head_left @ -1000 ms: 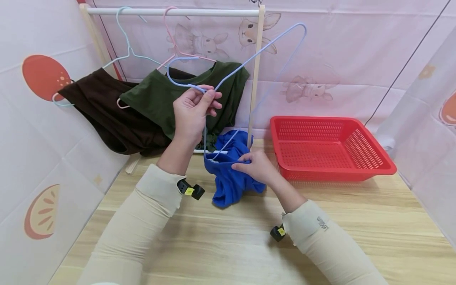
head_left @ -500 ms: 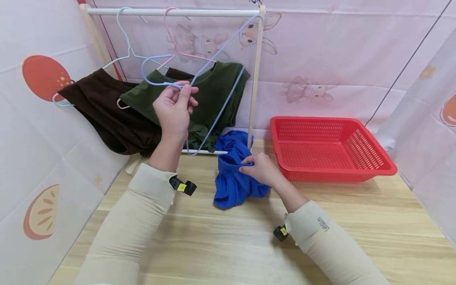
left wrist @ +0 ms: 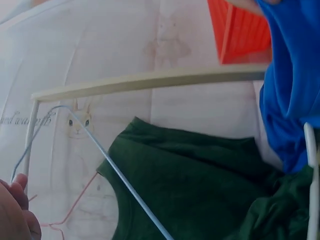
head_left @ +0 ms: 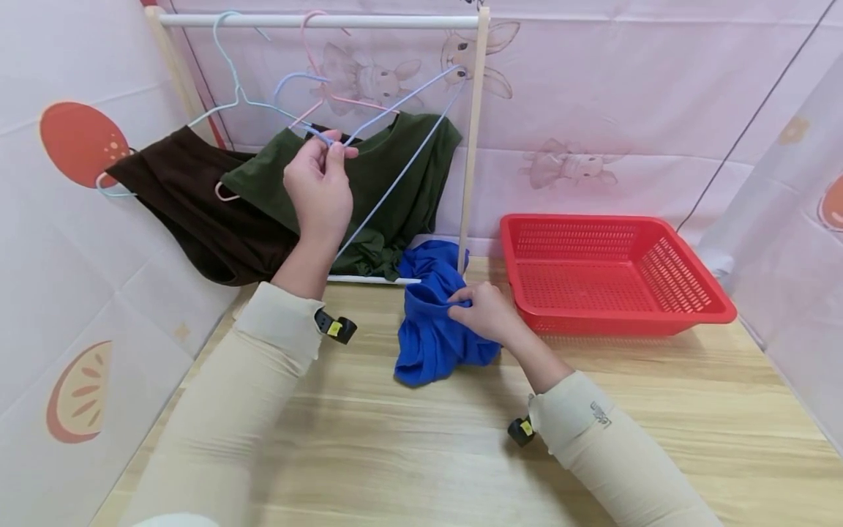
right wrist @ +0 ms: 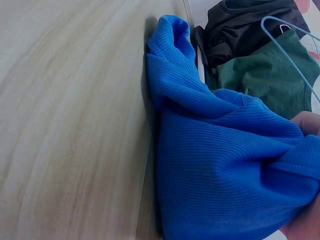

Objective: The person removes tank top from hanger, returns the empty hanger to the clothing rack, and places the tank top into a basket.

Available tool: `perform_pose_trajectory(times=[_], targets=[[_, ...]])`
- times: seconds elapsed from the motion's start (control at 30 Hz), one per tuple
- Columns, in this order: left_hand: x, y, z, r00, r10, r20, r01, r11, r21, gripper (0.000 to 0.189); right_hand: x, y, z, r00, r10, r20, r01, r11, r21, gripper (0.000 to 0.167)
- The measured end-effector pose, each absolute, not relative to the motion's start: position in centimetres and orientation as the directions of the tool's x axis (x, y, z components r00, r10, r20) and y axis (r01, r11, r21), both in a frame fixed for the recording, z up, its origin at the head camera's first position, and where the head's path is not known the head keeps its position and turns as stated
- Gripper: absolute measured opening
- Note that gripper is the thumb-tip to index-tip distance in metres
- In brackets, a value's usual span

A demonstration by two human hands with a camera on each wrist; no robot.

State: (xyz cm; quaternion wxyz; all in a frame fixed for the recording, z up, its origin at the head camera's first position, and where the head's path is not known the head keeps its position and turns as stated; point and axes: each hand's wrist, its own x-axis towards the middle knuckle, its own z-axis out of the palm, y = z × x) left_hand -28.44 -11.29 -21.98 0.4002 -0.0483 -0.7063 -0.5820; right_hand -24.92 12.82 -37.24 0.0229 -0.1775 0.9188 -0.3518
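Note:
My left hand (head_left: pixel 321 187) pinches a light blue wire hanger (head_left: pixel 399 178) near the base of its hook, holding it up in front of the rack. The hanger is bare, and its long bar slants down across a dark green garment (head_left: pixel 421 157). Lower down, my right hand (head_left: pixel 486 313) pinches the opening edge of a ribbed blue garment (head_left: pixel 431 337), which lies bunched on the table. In the right wrist view the blue cloth (right wrist: pixel 225 170) fills the middle, and the fingers show partly at its right edge. Hanger and blue garment are apart.
A clothes rack (head_left: pixel 369 23) stands at the back, with a brown garment (head_left: pixel 191 197) on a mint hanger (head_left: pixel 230 58) and the green one on a pink hanger (head_left: pixel 316 58). A red perforated basket (head_left: pixel 626 320) sits on the right of the wooden table (head_left: pixel 395 461).
The hanger has come out of the blue garment's opening, moving left and up with my left hand, and its tilt has changed. My right hand keeps its pinch, shifted slightly right.

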Motion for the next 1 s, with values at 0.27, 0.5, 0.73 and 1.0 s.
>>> perform_pose_trajectory(times=[0.27,0.5,0.73,1.0], targets=[[-30.5,-10.3,-18.7,-0.683,-0.261,0.682,0.408,0.637,0.654,0.034,-24.9,13.2,-37.1,-0.938,-0.330,0.102,-0.310,0.674,-0.671,0.023],[-32.8,-8.9,-14.8,-0.797,-0.147,0.586,0.267,0.784,0.560,0.040,-24.8,13.3,-37.0,-0.941,-0.329,0.082,-0.292,0.664,-0.688,0.024],[-34.7,-7.0,-11.9,-0.861,-0.144,0.487,0.122,0.872,0.474,0.041,-24.4,13.1,-37.2,-0.939,-0.334,0.081,-0.293,0.652,-0.699,0.023],[-35.8,-6.0,-11.2,-0.898,-0.160,0.410,0.067,0.871,0.487,0.040,-23.9,12.6,-37.2,-0.934,-0.353,0.054,-0.279,0.628,-0.727,0.023]])
